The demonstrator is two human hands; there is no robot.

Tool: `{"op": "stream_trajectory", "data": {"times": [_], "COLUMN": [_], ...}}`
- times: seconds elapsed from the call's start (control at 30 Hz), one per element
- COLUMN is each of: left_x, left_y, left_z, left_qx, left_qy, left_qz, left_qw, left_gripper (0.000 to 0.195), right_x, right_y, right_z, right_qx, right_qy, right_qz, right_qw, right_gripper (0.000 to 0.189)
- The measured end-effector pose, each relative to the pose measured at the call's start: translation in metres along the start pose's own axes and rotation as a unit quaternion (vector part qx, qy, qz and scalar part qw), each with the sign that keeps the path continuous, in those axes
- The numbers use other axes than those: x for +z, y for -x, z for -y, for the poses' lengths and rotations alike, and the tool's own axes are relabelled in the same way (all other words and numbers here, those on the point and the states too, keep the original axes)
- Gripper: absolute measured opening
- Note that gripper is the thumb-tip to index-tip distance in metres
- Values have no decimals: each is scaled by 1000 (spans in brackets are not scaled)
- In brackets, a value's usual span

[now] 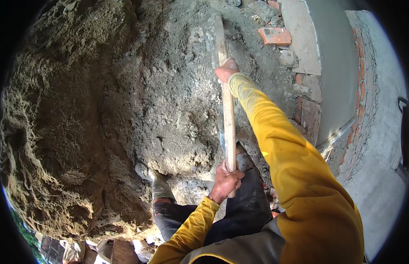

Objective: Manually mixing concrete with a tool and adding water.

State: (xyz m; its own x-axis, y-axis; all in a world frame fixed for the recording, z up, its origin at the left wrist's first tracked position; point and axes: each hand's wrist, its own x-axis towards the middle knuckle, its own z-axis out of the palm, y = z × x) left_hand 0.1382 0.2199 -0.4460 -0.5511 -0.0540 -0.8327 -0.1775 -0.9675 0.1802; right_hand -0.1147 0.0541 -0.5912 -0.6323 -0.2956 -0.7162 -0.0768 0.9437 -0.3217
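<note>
My left hand is closed round the lower end of a long wooden handle, in front of my dark trousers. Farther up the same handle, my right hand grips it with the yellow-sleeved arm stretched out. The far end of the tool rests over wet grey mortar mix; its head is blurred and partly covered, so its kind cannot be told. Rough lumps of the mix lie between the handle and my feet.
A tall sand heap rises at the left. Along the right lie a broken red brick, stone pieces and flat boards beside a smooth grey slab. My boots stand at the mix's near edge.
</note>
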Motion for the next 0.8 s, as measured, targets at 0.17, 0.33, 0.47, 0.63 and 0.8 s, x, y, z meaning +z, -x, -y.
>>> {"op": "stream_trajectory", "data": {"times": [0.17, 0.33, 0.47, 0.63, 0.8], "left_x": [-84, -127, -98, -66, -10], "left_y": [149, 245, 165, -73, -63], "left_z": [45, 139, 54, -39, 4], "left_qx": [-32, -16, -108, 121, 77], "left_qy": [20, 4, -122, -188, -46], "left_qz": [-1, 0, 25, 56, 4], "left_qw": [999, 1000, 986, 973, 996], "left_gripper": [21, 26, 28, 18, 25], "right_x": [91, 113, 53, -30, -4], "right_y": [167, 261, 196, 27, -38], "right_z": [-4, -77, -16, 93, 18], "right_qx": [57, 17, -60, -143, -18], "right_qy": [-45, -137, -198, -116, -17], "right_qz": [142, 140, 112, -13, 7], "right_qw": [987, 981, 972, 983, 1000], "right_gripper": [70, 56, 44, 53, 58]}}
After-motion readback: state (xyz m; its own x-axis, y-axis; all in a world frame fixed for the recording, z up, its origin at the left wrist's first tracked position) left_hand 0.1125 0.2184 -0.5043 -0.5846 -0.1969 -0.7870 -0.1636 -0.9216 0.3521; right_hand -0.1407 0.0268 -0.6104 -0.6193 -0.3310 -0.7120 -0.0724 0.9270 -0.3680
